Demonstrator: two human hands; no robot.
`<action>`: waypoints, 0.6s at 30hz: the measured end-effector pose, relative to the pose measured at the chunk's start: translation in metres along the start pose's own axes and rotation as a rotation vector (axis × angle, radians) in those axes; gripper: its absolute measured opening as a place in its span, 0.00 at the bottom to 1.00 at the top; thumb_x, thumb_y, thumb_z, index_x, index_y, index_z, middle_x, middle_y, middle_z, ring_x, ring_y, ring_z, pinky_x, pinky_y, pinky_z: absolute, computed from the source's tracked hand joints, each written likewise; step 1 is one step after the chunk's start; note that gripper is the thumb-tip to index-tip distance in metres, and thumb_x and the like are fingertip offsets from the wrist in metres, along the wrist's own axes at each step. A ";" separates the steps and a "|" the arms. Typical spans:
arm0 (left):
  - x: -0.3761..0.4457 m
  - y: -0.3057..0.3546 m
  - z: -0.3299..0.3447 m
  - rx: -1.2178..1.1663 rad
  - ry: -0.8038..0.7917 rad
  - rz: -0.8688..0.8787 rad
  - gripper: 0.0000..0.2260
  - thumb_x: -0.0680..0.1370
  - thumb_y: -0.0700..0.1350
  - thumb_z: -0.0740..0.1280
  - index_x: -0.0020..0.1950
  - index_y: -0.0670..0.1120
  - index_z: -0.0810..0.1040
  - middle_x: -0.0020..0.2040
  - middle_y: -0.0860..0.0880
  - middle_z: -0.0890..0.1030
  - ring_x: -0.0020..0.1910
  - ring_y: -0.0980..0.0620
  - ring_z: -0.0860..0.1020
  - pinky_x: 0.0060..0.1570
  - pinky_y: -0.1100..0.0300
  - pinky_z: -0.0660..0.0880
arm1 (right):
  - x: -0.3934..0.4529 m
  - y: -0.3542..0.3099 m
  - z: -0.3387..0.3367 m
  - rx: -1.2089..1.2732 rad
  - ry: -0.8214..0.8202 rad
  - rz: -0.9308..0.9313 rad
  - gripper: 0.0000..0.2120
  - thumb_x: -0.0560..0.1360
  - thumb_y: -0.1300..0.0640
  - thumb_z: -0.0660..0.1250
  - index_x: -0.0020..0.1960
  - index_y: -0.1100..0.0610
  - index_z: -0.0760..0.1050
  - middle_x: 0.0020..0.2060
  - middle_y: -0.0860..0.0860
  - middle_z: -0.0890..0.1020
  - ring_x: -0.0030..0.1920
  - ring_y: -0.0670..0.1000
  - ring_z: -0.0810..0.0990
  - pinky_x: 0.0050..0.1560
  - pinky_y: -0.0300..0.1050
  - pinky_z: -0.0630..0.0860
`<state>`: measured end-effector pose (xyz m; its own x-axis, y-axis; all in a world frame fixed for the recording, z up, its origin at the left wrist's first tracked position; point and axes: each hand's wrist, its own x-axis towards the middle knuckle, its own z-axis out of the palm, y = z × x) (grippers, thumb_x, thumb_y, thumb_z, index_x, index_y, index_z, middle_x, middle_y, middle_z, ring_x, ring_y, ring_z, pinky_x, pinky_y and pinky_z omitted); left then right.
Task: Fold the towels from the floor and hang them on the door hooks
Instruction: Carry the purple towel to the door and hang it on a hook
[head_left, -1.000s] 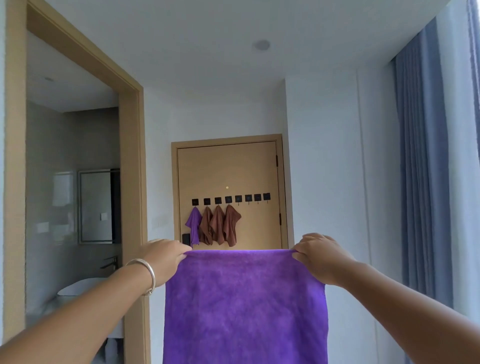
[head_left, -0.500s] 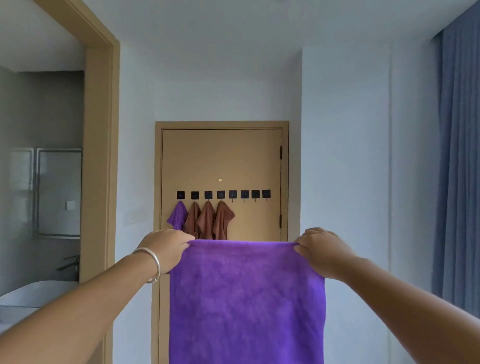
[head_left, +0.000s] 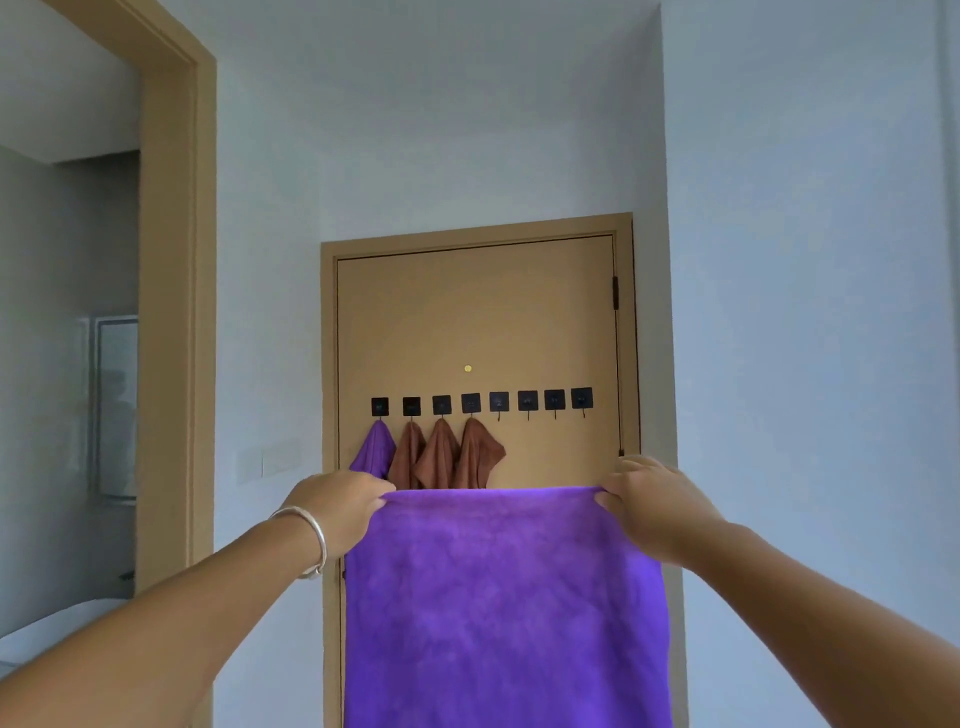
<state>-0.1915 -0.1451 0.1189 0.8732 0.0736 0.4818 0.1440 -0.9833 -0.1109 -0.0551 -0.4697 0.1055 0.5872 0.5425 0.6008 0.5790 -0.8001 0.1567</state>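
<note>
Purple towel (head_left: 506, 608) up at arm's length, spread flat, top edge level and taut. Left hand (head_left: 337, 506) curled round the top left corner, knuckles up, fingers folded over the hem. Right hand (head_left: 649, 501) clamped on the top right corner the same way, fingertips (head_left: 605, 501) pinching the cloth. Silver bangle (head_left: 309, 540) on the left wrist. Towel hanging straight down from both grips, running out of view at the bottom, covering the lower half of the door (head_left: 478, 322).

Straight ahead, well beyond the towel: tan door, closed, in a tan frame. Small brass dot (head_left: 467, 368) near its middle. Below that, a row of eight black square hooks (head_left: 480, 402) across the panel. Four on the left taken: a small purple cloth (head_left: 375, 449) on the first, three brown cloths (head_left: 447, 454) on the next three, bunched side by side and overlapping, their lower ends hidden behind the held towel's top edge. Four on the right bare, little prongs showing under each pad.

Pale walls either side. On the left, a second tan doorframe (head_left: 176, 291) opening onto a grey-tiled room, mirror (head_left: 117, 405) on its far wall, a white rim low in the corner, too cropped to name.
</note>
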 end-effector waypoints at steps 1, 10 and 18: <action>0.016 0.001 0.005 0.001 0.000 -0.011 0.12 0.83 0.46 0.55 0.43 0.53 0.74 0.42 0.54 0.79 0.42 0.54 0.77 0.37 0.65 0.70 | 0.012 0.008 0.010 0.006 -0.001 -0.004 0.15 0.82 0.49 0.50 0.43 0.49 0.71 0.41 0.44 0.69 0.54 0.49 0.71 0.52 0.43 0.65; 0.137 -0.010 0.084 0.079 0.027 -0.042 0.09 0.83 0.47 0.55 0.46 0.55 0.72 0.43 0.55 0.79 0.41 0.55 0.77 0.39 0.66 0.71 | 0.104 0.063 0.100 0.030 -0.043 0.014 0.17 0.82 0.48 0.50 0.51 0.50 0.76 0.50 0.46 0.76 0.57 0.49 0.71 0.56 0.44 0.66; 0.261 -0.044 0.171 0.045 0.051 -0.034 0.09 0.81 0.44 0.57 0.51 0.55 0.76 0.41 0.55 0.79 0.39 0.56 0.77 0.43 0.61 0.78 | 0.205 0.094 0.189 0.027 -0.017 0.051 0.17 0.83 0.49 0.50 0.59 0.48 0.77 0.56 0.45 0.77 0.58 0.49 0.72 0.57 0.44 0.70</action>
<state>0.1097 -0.0539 0.1009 0.8426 0.0966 0.5298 0.1947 -0.9719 -0.1324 0.2269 -0.3856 0.0947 0.6259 0.5058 0.5937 0.5629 -0.8198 0.1049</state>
